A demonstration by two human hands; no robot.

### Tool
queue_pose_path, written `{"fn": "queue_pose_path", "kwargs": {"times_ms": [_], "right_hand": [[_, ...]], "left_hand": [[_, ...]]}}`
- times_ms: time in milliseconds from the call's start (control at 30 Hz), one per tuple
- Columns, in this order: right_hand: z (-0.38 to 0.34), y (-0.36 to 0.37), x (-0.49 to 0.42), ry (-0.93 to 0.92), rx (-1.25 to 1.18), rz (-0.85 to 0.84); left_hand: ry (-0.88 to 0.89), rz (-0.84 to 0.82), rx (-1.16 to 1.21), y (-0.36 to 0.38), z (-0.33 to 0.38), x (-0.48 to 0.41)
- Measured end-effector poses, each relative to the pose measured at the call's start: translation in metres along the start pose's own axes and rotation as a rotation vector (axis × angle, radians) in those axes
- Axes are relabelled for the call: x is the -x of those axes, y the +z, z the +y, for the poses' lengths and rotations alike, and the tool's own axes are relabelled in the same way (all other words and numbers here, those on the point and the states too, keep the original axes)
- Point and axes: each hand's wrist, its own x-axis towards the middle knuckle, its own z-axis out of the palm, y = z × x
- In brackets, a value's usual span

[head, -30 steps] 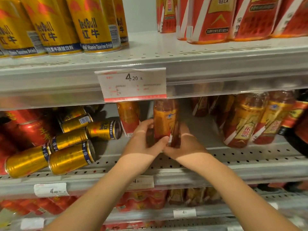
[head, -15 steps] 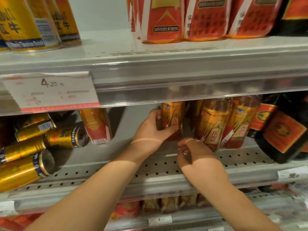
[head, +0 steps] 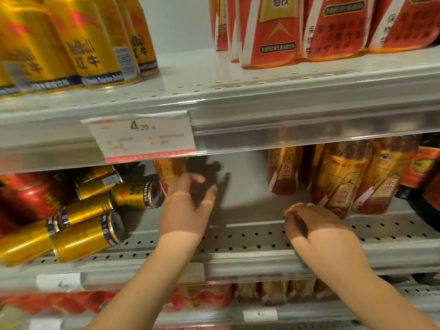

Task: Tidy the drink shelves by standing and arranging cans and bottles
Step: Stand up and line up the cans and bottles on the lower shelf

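Note:
On the middle shelf (head: 262, 236) several gold and red bottles (head: 342, 177) stand upright at the right. One more bottle (head: 167, 170) of the same kind stands alone behind my left hand. My left hand (head: 188, 206) reaches toward it with fingers spread and holds nothing. My right hand (head: 316, 225) rests low on the shelf with fingers loosely curled, empty, just in front of the bottle group. Several gold cans (head: 88, 234) lie on their sides at the left of the shelf.
The top shelf carries upright gold cans (head: 90, 44) at the left and red pouches (head: 333, 27) at the right. A price tag (head: 142, 136) hangs on its front rail. Dark bottles (head: 426, 182) stand at the far right. A lower shelf holds red packs (head: 197, 298).
My left hand let go of the bottle it set beside the group and moved left toward the lone bottle. My right hand stayed low on the shelf. The view swung back left.

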Motion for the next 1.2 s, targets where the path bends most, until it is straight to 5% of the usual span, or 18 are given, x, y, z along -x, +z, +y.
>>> {"fn": "queue_pose_path", "kwargs": {"times_ms": [167,333,600,867,1200], "right_hand": [[-0.006,0.005,0.000,0.034,0.037,0.102],[-0.010,0.007,0.003,0.046,0.053,0.168],[0.005,-0.007,-0.002,-0.022,0.036,-0.018],[0.041,-0.035,0.009,-0.150,-0.008,-0.258],[0.071,-0.060,0.012,-0.153,-0.061,-0.102]], "left_hand": [[-0.100,0.144,-0.105,-0.050,-0.026,-0.007],[-0.106,-0.015,-0.147,-0.051,-0.034,-0.026],[-0.248,-0.013,-0.218,-0.027,-0.017,-0.052],[-0.210,-0.038,0.072,-0.001,0.011,-0.011],[-0.115,-0.394,0.067,0.066,0.078,0.013]]}}
